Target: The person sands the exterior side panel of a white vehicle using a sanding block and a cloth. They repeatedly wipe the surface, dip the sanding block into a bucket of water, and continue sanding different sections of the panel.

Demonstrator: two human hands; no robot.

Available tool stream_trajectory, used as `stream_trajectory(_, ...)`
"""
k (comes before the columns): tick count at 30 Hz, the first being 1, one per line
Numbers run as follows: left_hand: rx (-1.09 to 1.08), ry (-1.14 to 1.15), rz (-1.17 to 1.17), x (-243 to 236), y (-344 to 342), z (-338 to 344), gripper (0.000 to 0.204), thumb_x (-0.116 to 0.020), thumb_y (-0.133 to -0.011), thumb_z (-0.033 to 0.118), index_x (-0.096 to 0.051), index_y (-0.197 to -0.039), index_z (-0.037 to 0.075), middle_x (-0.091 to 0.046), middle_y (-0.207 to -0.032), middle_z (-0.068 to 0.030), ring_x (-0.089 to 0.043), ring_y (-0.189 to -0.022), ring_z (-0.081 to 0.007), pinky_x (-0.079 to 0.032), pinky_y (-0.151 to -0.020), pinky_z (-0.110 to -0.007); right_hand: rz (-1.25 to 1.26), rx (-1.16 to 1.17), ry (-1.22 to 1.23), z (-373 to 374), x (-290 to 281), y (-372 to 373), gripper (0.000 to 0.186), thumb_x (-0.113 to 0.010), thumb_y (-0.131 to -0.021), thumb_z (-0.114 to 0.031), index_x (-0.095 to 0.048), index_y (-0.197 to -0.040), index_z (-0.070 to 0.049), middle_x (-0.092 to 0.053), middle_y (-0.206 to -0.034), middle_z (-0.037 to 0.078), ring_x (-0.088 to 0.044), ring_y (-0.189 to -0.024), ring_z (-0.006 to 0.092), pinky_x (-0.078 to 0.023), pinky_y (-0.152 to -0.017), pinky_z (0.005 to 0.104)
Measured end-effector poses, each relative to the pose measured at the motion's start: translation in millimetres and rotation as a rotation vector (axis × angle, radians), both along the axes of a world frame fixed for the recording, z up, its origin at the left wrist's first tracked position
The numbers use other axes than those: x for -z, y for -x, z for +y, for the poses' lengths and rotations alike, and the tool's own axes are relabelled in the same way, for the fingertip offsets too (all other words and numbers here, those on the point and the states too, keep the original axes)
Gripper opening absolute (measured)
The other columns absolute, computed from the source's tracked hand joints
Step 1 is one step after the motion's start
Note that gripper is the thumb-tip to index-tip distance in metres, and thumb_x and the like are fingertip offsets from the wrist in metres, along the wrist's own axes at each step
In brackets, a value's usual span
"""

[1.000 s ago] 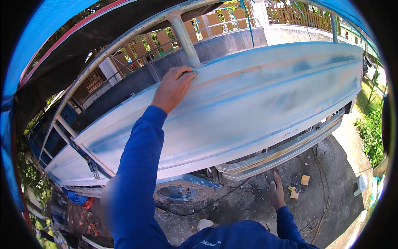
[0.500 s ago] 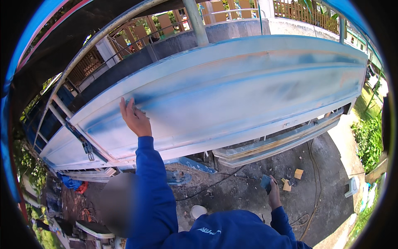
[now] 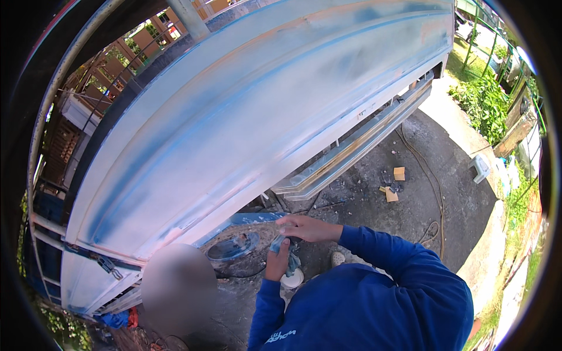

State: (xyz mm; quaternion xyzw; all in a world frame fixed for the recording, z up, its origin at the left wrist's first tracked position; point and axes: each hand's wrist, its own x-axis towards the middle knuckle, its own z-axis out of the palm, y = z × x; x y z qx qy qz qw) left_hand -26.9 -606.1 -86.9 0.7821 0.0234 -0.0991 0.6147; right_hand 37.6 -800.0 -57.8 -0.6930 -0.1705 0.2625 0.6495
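Observation:
My left hand (image 3: 277, 262) is closed around a crumpled grey-blue rag (image 3: 292, 264) in front of my body. My right hand (image 3: 310, 228) meets it from the right, fingers bent at the top of the rag. What those right fingers grip is mostly hidden; a small dark edge shows beneath them. Beyond both hands, and apart from them, slants a long white panel (image 3: 234, 111) with smoky blue patches, blue lines and faint orange streaks. A white round container (image 3: 291, 278) stands on the ground just under the rag.
Beneath the panel lie a blue panel piece with an oval (image 3: 234, 247) and stacked long strips (image 3: 351, 152). Yellowish pieces (image 3: 391, 194), a hose (image 3: 440, 205) and a white stool (image 3: 479, 168) are on the right. A hooked strap (image 3: 108, 266) hangs at left.
My left hand has come off the panel and down with the rag. My right hand has swung in from the right to meet it. The view has turned and shifted.

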Motion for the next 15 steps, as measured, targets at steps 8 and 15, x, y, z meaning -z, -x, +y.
stream_trajectory(8, -0.267, -0.205, 0.175, 56.1, 74.9, 103.2, 0.053, -0.055, -0.105, 0.042, -0.064, -0.125, -0.006, -0.071, -0.109, -0.0169, -0.064, -0.096, -0.0289, -0.049, -0.086, -0.041, -1.247, 1.294, 0.557, -108.3, -221.7, -218.9, 0.065, -0.053, -0.101, -0.031, -0.037, -0.147, 0.013, -0.035, -0.155, 0.035, -0.031, -0.147, 0.0475, -0.03, -0.12, 0.0524)
stream_trajectory(15, -0.494, -0.289, 0.241, 116.9, 161.7, 171.9, 0.055, -0.055, -0.104, 0.042, -0.065, -0.124, -0.008, -0.071, -0.109, -0.0239, -0.067, -0.098, -0.0363, -0.049, -0.088, -0.043, -1.227, 1.405, 0.664, -35.8, -241.7, -256.3, 0.075, -0.043, -0.102, -0.036, -0.025, -0.152, 0.017, -0.02, -0.161, 0.038, -0.016, -0.154, 0.049, -0.02, -0.124, 0.0561)
